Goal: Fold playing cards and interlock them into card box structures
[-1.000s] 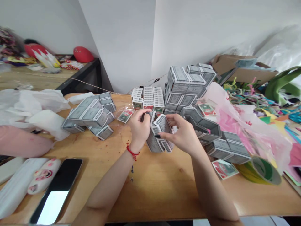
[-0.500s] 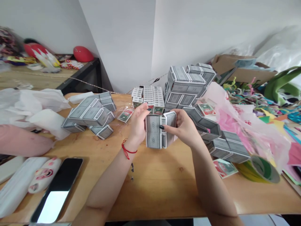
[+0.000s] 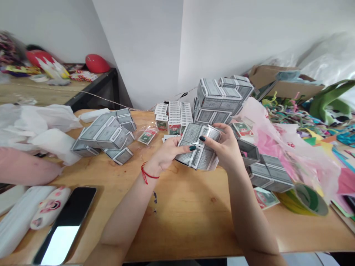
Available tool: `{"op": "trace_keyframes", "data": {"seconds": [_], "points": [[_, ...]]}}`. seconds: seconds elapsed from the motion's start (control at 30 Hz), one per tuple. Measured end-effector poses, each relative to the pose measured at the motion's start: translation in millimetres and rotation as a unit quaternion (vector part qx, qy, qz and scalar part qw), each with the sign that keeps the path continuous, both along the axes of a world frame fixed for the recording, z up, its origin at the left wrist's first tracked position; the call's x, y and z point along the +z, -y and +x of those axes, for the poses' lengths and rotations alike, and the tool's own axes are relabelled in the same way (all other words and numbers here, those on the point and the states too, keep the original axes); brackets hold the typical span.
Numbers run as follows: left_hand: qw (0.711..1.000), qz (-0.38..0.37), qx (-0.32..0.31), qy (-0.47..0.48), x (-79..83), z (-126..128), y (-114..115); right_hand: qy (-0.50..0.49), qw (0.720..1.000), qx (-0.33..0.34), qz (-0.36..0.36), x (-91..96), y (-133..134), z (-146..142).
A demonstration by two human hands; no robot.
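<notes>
Between my hands, above the wooden table, is a tilted block of grey-backed playing cards (image 3: 191, 142) joined by white-edged strips. My left hand (image 3: 166, 151) grips its left side, thumb on top. On the right side, my right hand (image 3: 226, 146) holds it with the thumb pressed on the upper face; its other fingers are partly hidden behind. Just beyond stand rows of small card boxes (image 3: 174, 112). A tall stack of similar card blocks (image 3: 216, 96) rises behind my right hand, and an open hollow card piece (image 3: 249, 151) lies beside that wrist.
More card blocks (image 3: 105, 131) are piled at the left. A phone (image 3: 68, 221) lies front left. At the right are a roll of yellow-green tape (image 3: 305, 199), a flat card pack (image 3: 266, 197) and pink plastic (image 3: 277, 136). A second table (image 3: 83, 88) stands back left.
The card block has been tilted and moved slightly right and up. My left hand has shifted from resting at its side to gripping it with the thumb on top.
</notes>
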State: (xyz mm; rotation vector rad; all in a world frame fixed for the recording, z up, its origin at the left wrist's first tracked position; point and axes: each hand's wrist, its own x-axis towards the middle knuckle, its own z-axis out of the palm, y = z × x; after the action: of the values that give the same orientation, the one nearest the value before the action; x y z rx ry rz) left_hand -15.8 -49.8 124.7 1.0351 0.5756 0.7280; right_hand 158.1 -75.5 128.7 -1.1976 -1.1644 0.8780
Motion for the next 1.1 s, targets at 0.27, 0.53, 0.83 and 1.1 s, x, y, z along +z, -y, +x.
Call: {"op": "trace_keyframes", "data": {"seconds": [0.27, 0.53, 0.83, 1.1], "points": [[0.985, 0.009, 0.170, 0.028, -3.4, -11.1, -13.0, 0.163, 0.971, -0.164, 0.056, 20.6, 18.8, 7.3], [0.954, 0.069, 0.280, 0.084, -1.5, -7.8, -13.1, -0.036, 0.989, 0.083, -0.118, 11.3, 16.1, -28.4], [0.950, 0.195, 0.244, 0.000, -3.9, -4.6, -10.9, -0.479, 0.841, 0.093, -0.234, -1.4, 0.3, -34.3], [0.962, 0.163, 0.217, 0.024, -14.3, -2.1, -14.5, -0.406, 0.889, 0.092, -0.191, 3.2, 2.5, -33.1]]}}
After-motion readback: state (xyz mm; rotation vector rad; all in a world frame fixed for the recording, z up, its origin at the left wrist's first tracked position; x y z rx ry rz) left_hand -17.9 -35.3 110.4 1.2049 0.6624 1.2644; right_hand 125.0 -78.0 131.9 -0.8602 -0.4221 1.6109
